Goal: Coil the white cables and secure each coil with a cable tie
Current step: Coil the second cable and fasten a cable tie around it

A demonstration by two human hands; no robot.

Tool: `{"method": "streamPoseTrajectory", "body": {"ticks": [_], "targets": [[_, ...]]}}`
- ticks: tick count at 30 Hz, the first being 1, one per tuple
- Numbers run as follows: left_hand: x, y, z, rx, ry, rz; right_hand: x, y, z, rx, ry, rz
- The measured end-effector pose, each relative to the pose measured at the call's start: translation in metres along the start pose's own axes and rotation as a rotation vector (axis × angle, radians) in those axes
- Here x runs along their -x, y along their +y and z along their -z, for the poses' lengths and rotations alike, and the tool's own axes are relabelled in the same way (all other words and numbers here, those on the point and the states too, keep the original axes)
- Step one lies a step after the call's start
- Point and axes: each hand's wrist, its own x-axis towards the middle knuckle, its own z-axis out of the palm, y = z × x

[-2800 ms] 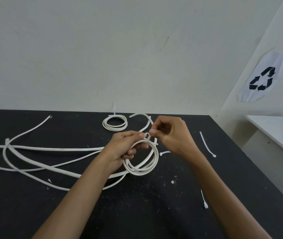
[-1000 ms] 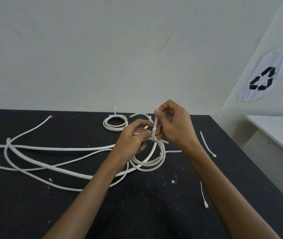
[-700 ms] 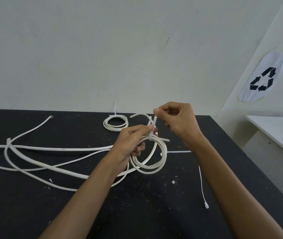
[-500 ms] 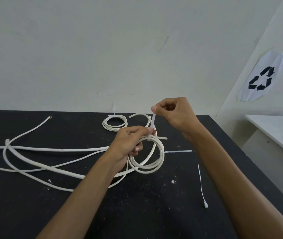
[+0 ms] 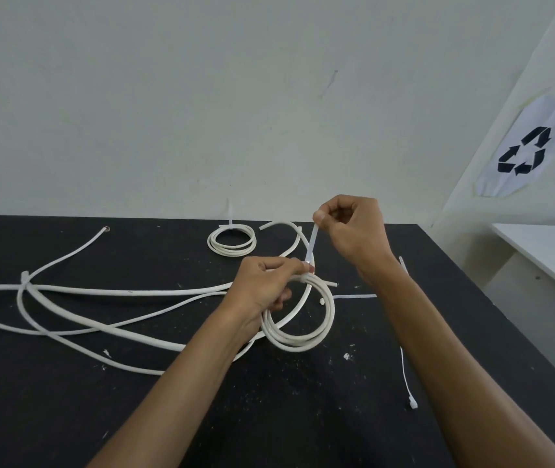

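Note:
My left hand (image 5: 264, 288) grips the top of a small white cable coil (image 5: 316, 336) above the black table (image 5: 269, 400). A white cable tie (image 5: 311, 244) wraps the coil at the grip and rises straight up. My right hand (image 5: 353, 231) pinches the tie's free end, above and right of the left hand. A second coil (image 5: 231, 240) with a tie around it lies near the far edge. Loose white cables (image 5: 100, 293) sprawl across the left half of the table.
Spare cable ties lie on the right: one (image 5: 406, 380) near my right forearm, one (image 5: 353, 296) just behind the held coil, another (image 5: 403, 265) partly hidden by my right wrist. A white shelf (image 5: 539, 251) stands beyond the table's right edge.
The tie was threaded round the coil, and my right hand has drawn its tail upward and slightly right. The left hand has kept its grip on the coil.

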Motion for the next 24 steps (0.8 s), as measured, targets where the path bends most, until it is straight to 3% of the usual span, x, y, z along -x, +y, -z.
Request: {"method": "streamPoseTrajectory", "body": {"ticks": [6,11,14,20,24], "targets": [[0.001,-0.007,-0.004,-0.045,0.065,-0.041,0.010,0.010,0.001,-0.134,-0.016,-0.057],[0.004,-0.016,-0.007,-0.173,0.038,-0.080,0.013,0.021,0.002,-0.060,0.030,-0.065],[-0.002,-0.010,-0.006,-0.203,0.096,-0.141,0.016,0.021,-0.002,-0.207,0.063,-0.115],[-0.023,0.001,0.027,0.063,0.261,-0.101,0.038,0.029,-0.015,-0.145,-0.267,-0.142],[-0.028,0.002,0.044,0.087,0.271,-0.143,0.054,0.029,-0.020,-0.381,-0.491,-0.281]]}}
